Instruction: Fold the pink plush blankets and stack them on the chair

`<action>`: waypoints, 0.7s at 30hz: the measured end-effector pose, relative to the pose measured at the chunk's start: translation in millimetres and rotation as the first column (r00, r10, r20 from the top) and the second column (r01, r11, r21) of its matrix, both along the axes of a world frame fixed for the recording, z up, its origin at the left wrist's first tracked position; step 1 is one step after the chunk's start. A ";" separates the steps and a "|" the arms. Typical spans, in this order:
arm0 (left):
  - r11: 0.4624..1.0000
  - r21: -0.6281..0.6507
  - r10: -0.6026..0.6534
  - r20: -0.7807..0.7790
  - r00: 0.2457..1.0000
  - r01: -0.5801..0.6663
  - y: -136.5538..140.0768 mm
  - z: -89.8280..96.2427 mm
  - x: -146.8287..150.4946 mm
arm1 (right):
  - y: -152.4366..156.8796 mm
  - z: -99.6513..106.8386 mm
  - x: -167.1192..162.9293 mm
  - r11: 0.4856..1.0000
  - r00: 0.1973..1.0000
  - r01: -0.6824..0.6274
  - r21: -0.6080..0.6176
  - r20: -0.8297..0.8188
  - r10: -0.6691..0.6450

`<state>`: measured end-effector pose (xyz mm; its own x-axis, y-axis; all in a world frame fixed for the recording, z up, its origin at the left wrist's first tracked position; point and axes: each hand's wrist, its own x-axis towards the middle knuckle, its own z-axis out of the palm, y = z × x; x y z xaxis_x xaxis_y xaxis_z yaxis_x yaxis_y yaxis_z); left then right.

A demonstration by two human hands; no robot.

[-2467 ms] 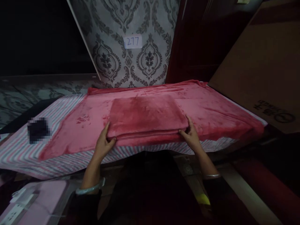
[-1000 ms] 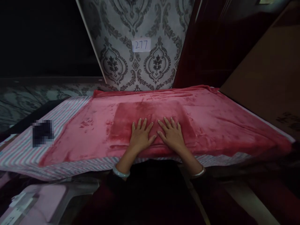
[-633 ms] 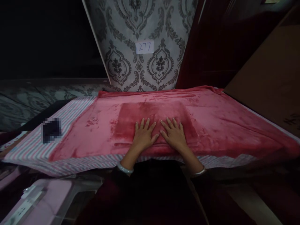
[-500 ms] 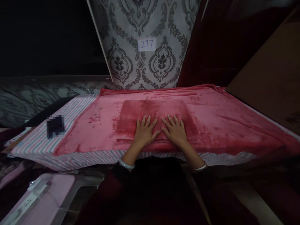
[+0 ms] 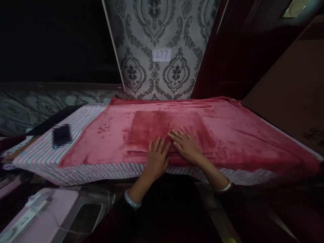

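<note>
A folded red plush cloth (image 5: 149, 125) lies as a flat rectangle in the middle of a larger pink-red plush blanket (image 5: 111, 118). My left hand (image 5: 157, 158) rests at the front edge of the folded cloth, fingers stretched forward. Flat on its middle lies my right hand (image 5: 186, 145), fingers pointing up and left. Both palms face down and neither hand grips anything. Each wrist wears a pale bangle. Beneath the blanket, a striped sheet (image 5: 88, 173) shows along the front and left side.
On the striped sheet at left sits a dark, pixelated object (image 5: 61, 135). Behind are patterned wallpaper with a paper marked 277 (image 5: 161, 54) and a large dark screen (image 5: 55, 40). A brown cardboard box (image 5: 291, 77) borders the right. A power strip (image 5: 25, 219) lies low at left.
My left hand has slid back toward the front edge of the folded cloth. The right hand has turned and shifted slightly left, its fingers now closer together. The view has shifted a little.
</note>
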<state>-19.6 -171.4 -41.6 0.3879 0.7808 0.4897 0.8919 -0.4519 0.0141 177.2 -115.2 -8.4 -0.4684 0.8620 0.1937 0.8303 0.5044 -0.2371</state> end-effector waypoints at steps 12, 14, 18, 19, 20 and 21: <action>0.991 0.130 0.015 0.083 0.996 -0.025 -0.1 -26.9 8.6 | 82.5 28.2 -23.0 0.989 0.965 -0.087 -0.119 0.235 0.113; 0.991 0.131 0.013 0.087 0.996 -0.024 -0.1 -26.6 8.6 | 87.6 29.6 -26.0 0.992 0.971 -0.040 -0.115 0.232 0.066; 0.991 0.134 -0.009 0.104 0.995 -0.005 -1.8 -27.7 9.4 | 71.5 21.3 -28.2 0.993 0.977 -0.048 -0.111 0.202 0.070; 0.990 0.138 -0.019 0.119 0.993 0.003 -2.9 -27.1 9.3 | 62.7 17.2 -26.6 0.991 0.978 -0.073 -0.111 0.184 0.092; 0.990 0.143 -0.033 0.143 0.989 0.013 -4.1 -25.6 8.8 | 53.0 12.7 -23.8 0.988 0.979 -0.105 -0.115 0.161 0.123; 0.989 0.145 -0.056 0.178 0.982 0.030 -5.2 -22.8 7.7 | 43.2 8.3 -19.9 0.983 0.979 -0.142 -0.120 0.131 0.157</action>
